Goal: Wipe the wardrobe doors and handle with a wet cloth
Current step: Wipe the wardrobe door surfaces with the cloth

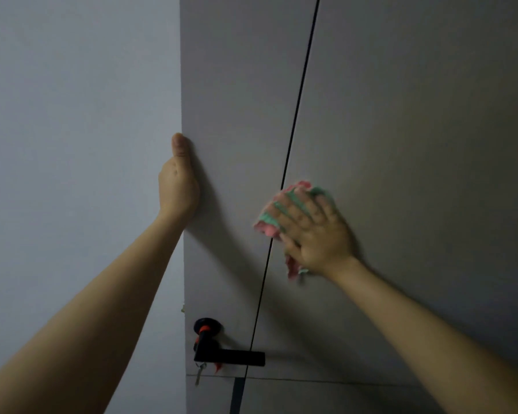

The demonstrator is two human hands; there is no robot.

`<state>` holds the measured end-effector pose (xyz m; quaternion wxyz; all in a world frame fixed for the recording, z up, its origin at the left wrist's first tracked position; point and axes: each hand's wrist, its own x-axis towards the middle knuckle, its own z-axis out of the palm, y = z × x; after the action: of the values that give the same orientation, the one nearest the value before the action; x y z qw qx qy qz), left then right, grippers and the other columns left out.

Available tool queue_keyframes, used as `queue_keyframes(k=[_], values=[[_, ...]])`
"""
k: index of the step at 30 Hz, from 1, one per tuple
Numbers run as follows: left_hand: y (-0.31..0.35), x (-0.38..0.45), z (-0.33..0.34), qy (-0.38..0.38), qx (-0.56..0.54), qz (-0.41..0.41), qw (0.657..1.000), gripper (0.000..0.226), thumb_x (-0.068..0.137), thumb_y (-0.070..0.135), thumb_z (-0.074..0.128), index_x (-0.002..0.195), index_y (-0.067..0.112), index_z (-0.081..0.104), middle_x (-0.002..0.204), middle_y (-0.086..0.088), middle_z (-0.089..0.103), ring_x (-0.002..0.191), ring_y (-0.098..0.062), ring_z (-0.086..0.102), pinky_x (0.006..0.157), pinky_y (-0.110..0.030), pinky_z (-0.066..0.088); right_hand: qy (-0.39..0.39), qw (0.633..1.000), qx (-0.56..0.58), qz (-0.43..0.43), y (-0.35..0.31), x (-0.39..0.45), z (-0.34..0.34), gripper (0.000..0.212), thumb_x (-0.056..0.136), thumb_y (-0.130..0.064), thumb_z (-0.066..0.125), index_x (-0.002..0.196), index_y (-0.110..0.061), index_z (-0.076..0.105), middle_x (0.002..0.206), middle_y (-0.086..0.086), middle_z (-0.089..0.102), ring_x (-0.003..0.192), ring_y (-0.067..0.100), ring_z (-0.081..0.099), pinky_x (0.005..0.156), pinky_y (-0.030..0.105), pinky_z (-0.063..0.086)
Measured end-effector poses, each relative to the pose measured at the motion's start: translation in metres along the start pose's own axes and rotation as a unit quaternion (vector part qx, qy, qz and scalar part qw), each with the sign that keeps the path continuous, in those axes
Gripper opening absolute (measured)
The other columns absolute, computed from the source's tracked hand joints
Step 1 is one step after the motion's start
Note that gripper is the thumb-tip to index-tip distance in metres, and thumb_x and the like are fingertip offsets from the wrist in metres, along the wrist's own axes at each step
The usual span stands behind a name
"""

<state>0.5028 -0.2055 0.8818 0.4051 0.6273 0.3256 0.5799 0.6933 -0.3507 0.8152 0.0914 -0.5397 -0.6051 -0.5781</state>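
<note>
Wardrobe doors are seen from close up, a narrower left door (237, 144) and a wide right door (416, 144) divided by a dark vertical gap (296, 115); the cloth (271, 218), pink and green, is pressed flat against the right door just beside that gap, under the spread fingers of the right hand (314, 231), which is blurred, so a wiping stroke is judged to be under way; the left hand (178, 183) is wrapped round the outer edge of the left door, the thumb laid upright on the door face and the fingers hidden behind the edge, so their exact hold cannot be told; the handle (222, 352), black with an orange collar, sits low on the left door, with a small key (200, 373) hanging beneath it, and is not yet touched by the cloth. Several risks are judged from this; the cloth could be dragged into the gap and snagged if the stroke is carried leftward with a loose corner trailing, as the lower corner hangs free below the palm; the left door could be swung or pushed if pressure is applied while the edge is held, and the hidden fingers could be pinched behind it; the key could be knocked when the handle is wiped; drips could be left on the panel if the cloth is too wet.
</note>
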Motion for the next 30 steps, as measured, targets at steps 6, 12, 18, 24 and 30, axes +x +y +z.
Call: queue_keyframes(k=[6,12,18,24,30], values=[[0.012,-0.009,0.003,0.026,0.025,-0.045,0.998,0.071,0.101,0.050,0.010,0.129,0.001,0.054,0.134,-0.021,0.051,0.127,-0.032,0.045,0.101,-0.031,0.032,0.034,0.987,0.005,0.159,-0.001,0.020,0.000,0.059,0.093,-0.034,0.037,0.150,-0.023,0.024,0.160,-0.003,0.010,0.148,0.023,0.000,0.119,0.043,0.002],[0.021,-0.016,0.007,0.060,0.048,-0.083,0.994,0.076,0.101,0.051,0.009,0.126,-0.003,0.055,0.132,-0.029,0.051,0.126,-0.038,0.045,0.102,-0.037,0.032,-0.008,0.984,0.028,-0.176,0.029,0.015,-0.003,0.051,0.093,-0.031,0.042,0.143,-0.020,0.042,0.150,0.001,0.037,0.141,0.022,0.030,0.118,0.041,0.016],[0.037,-0.039,0.022,0.148,0.060,-0.031,0.987,0.050,0.101,0.046,0.027,0.111,0.004,0.053,0.113,-0.019,0.055,0.114,-0.035,0.050,0.086,-0.034,0.035,0.063,0.998,0.000,0.012,0.131,0.045,-0.039,0.056,0.093,-0.033,0.037,0.146,-0.019,0.033,0.152,0.003,0.030,0.142,0.026,0.023,0.118,0.041,0.009],[0.067,-0.075,0.088,0.202,0.120,0.086,0.968,0.067,0.093,0.041,0.038,0.150,0.013,0.018,0.157,-0.012,0.010,0.146,-0.024,0.005,0.116,-0.046,0.000,0.058,0.998,0.009,-0.011,0.120,0.052,-0.036,0.054,0.094,-0.033,0.038,0.144,-0.015,0.040,0.150,0.008,0.037,0.141,0.030,0.024,0.117,0.046,0.013],[0.091,-0.087,0.129,0.153,0.116,0.157,0.969,0.064,0.088,0.040,0.034,0.146,0.015,0.032,0.154,-0.011,0.020,0.145,-0.025,0.013,0.116,-0.042,0.005,0.094,0.989,-0.044,0.109,0.267,0.024,-0.077,0.051,0.099,-0.032,0.033,0.147,-0.017,0.034,0.152,0.009,0.034,0.140,0.033,0.029,0.116,0.042,0.011]])
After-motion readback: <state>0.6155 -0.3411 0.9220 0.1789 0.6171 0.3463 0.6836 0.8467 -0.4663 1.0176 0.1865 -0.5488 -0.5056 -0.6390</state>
